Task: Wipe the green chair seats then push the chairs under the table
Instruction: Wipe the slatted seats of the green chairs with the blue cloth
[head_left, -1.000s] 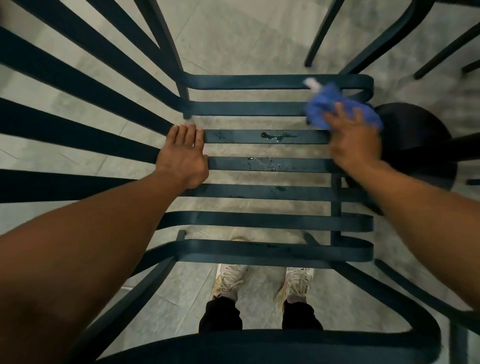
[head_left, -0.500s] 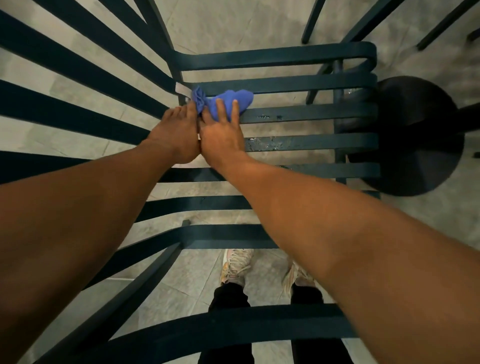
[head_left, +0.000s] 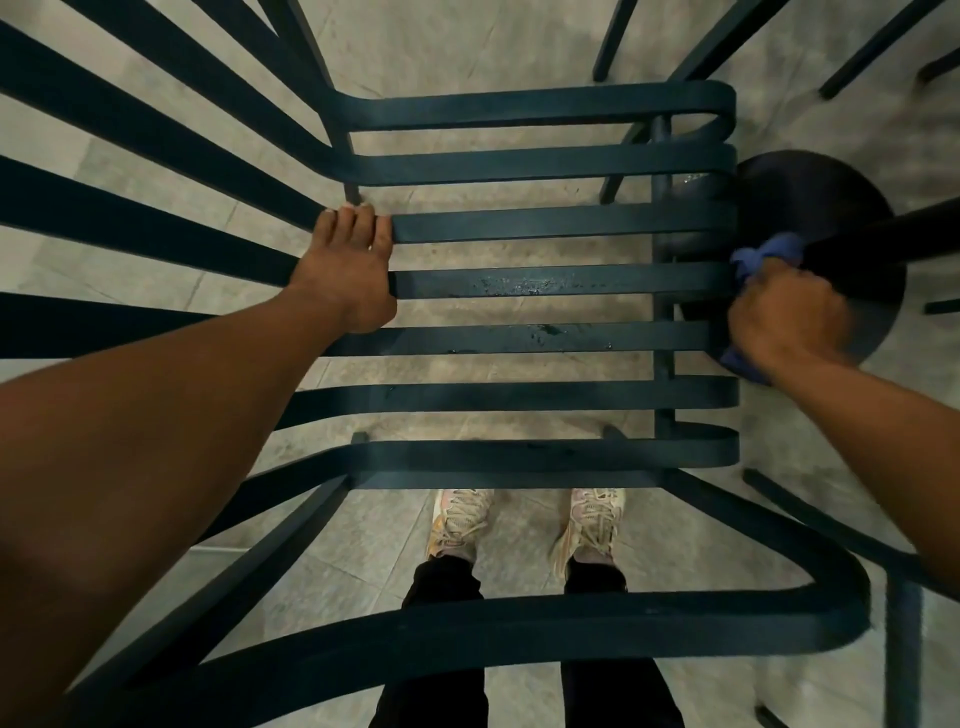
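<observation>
I'm looking straight down through the slatted green chair seat (head_left: 524, 280). My left hand (head_left: 349, 275) lies flat with fingers together on the slats at the seat's left edge, gripping nothing. My right hand (head_left: 787, 317), blurred, is closed around the blue cloth (head_left: 766, 254) at the seat's right edge; most of the cloth is hidden under my fist. Wet streaks (head_left: 535, 285) show on two middle slats. A dark round base (head_left: 831, 208) sits behind, partly covered. My shoes (head_left: 592, 525) show between the slats.

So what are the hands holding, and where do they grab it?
The right hand is bunched around the middle of the blue cloth. The left hand holds nothing; it rests flat on the chair seat slats.
</observation>
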